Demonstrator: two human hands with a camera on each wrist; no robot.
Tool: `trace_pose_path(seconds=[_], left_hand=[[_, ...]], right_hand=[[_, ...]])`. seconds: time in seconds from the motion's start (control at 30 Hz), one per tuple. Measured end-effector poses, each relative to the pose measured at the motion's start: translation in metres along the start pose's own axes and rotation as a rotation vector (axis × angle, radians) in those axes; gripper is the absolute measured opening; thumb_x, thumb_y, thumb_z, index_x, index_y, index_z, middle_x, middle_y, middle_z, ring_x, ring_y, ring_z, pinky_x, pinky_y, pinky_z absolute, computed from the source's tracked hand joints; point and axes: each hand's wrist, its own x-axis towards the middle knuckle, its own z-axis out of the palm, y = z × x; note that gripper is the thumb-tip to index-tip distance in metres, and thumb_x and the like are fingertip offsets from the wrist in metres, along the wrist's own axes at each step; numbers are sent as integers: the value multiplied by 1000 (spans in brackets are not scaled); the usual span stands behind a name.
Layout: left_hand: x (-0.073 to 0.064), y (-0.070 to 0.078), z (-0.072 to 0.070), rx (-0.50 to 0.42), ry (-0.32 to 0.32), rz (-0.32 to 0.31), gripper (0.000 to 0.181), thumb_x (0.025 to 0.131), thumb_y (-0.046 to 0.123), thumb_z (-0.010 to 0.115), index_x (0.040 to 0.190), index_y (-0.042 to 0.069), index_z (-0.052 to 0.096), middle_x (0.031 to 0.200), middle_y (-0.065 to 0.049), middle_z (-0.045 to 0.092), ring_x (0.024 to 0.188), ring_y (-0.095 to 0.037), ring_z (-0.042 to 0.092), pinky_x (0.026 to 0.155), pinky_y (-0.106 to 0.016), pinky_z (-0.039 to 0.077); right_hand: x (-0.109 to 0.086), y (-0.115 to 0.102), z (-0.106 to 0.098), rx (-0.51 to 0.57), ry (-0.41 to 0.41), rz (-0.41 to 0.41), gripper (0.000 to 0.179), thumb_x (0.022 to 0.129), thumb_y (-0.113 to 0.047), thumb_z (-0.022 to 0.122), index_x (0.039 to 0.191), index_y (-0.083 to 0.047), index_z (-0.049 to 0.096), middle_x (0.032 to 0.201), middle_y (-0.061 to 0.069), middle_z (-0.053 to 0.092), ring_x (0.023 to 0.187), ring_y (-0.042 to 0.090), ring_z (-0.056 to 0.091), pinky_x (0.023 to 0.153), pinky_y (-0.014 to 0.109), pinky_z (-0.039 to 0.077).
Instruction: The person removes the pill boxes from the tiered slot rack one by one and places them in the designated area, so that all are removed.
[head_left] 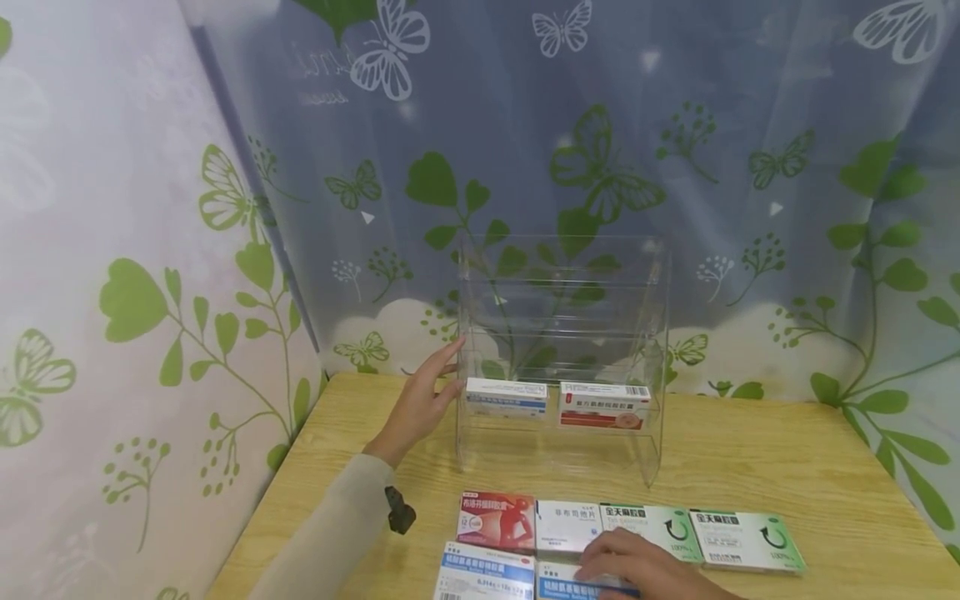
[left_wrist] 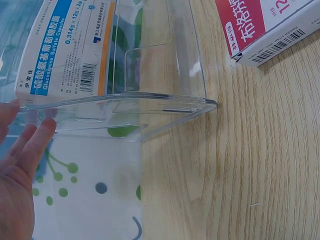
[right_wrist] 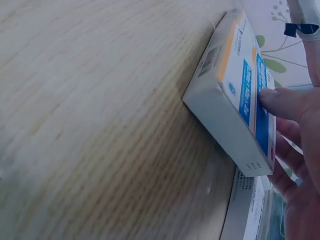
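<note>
A clear acrylic tiered display rack [head_left: 562, 333] stands on the table. My left hand [head_left: 420, 400] touches its left side panel with fairly straight fingers, the thumb near the panel's front edge. On the rack's lowest tier sit a blue-and-white medicine box [head_left: 507, 400] and a red-and-white medicine box [head_left: 602, 407], side by side. My right hand [head_left: 637, 567] holds another blue-and-white medicine box [right_wrist: 245, 95] in the front row. In the right wrist view, its thumb lies on the printed face and the other fingers bend behind the far edge.
Near the held box lie a second blue-and-white box [head_left: 486, 573], a red box [head_left: 496, 521], a white box [head_left: 568, 527] and two green-and-white boxes, one at centre [head_left: 652, 529] and one at right [head_left: 746, 542]. A patterned curtain [head_left: 525, 125] hangs behind the wooden table [head_left: 750, 450].
</note>
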Motion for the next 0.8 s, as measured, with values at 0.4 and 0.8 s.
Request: trace_pose_path(seconds=[0.4,0.8], left_hand=[[-1,4,-1,-6,-7,-22,72,112,12,62,173,35,31,177,-4,35,146,-34,59,103,-54,64],[0,3,0,1,-7,-20,72,112,12,63,173,35,31,177,-4,35,146,-33,59,103,-53,65]], right_hand=[[-5,4,9,-98,14,7,33,110,-40,67,142,-38,70,144,-10,66,127,8,61,108,33,59],[4,12,13,-194,65,-107,31,113,-25,64,142,-32,71,142,-7,66,125,10,62,103,34,61]])
